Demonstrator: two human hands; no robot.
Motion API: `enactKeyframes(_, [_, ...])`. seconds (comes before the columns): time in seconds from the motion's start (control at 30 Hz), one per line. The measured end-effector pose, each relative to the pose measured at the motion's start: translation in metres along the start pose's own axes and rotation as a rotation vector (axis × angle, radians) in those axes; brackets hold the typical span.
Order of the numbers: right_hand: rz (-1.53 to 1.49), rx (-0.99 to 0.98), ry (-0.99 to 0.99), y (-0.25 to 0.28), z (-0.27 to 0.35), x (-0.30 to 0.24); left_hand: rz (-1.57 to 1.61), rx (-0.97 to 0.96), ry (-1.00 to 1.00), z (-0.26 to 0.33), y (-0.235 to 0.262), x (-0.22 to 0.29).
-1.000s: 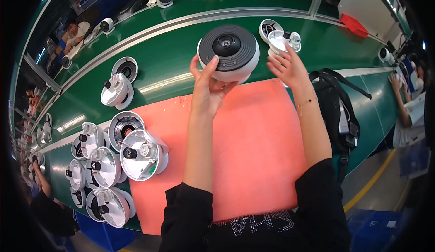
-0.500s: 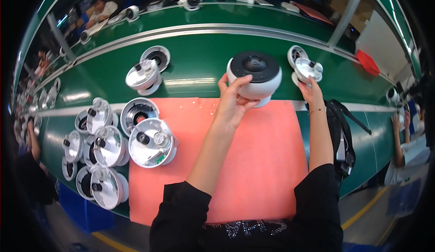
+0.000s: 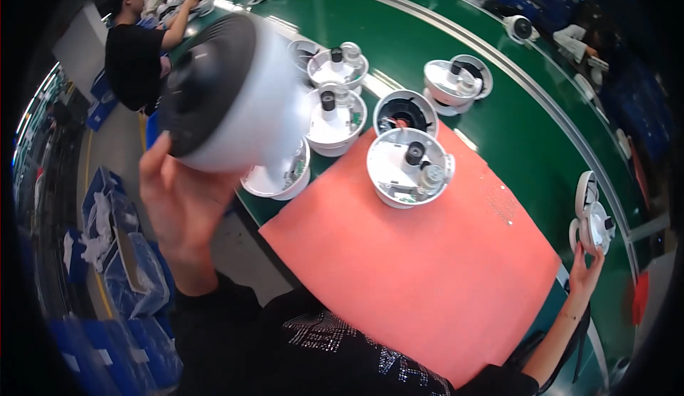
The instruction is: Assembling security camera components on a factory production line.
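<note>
- Held round housing (image 3: 267,104): smooth, plastic-looking shell; dark cap (image 3: 226,57) ridged, blurred.
- Open housing (image 3: 390,166): smooth white plastic; its clear piece (image 3: 431,177) glossy.
- Mat (image 3: 427,268): matt, cloth-like.
- Bench top (image 3: 527,129): smooth, glossy, streaked with reflections.
- Shirt (image 3: 242,346): matt black cloth, glittering studs (image 3: 324,335).

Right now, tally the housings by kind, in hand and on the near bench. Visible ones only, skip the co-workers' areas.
Closed housing, in the left hand: 1
Open housings, white insides showing: 6, one touched by the right hand
Total: 7
The raised closed one may hide more.
</note>
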State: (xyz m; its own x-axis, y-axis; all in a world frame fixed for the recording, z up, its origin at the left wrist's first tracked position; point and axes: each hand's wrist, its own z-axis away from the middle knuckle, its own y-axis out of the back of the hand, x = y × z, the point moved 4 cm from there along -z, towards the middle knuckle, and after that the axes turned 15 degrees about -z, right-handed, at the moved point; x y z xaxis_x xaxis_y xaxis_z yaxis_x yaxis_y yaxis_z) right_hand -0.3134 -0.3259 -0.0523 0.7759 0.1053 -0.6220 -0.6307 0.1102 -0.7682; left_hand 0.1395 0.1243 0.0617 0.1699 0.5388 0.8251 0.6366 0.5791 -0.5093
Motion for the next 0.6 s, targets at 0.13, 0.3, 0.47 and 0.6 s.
enactKeyframes(0.13, [0.014,-0.109,-0.101,-0.02,0.032,0.009,-0.312,0.481,-0.139,-0.001,0.117,0.027])
enactKeyframes(0.3, [0.134,-0.112,-0.211,-0.043,0.077,0.027,-0.357,0.731,0.029,-0.003,0.243,0.021])
enactKeyframes(0.47, [0.214,-0.086,-0.325,-0.045,0.118,0.043,-0.293,0.584,0.159,-0.056,0.263,-0.023])
enactKeyframes(0.6, [0.158,-0.263,-0.378,-0.032,0.132,0.046,-0.197,0.323,0.211,-0.098,0.289,-0.045])
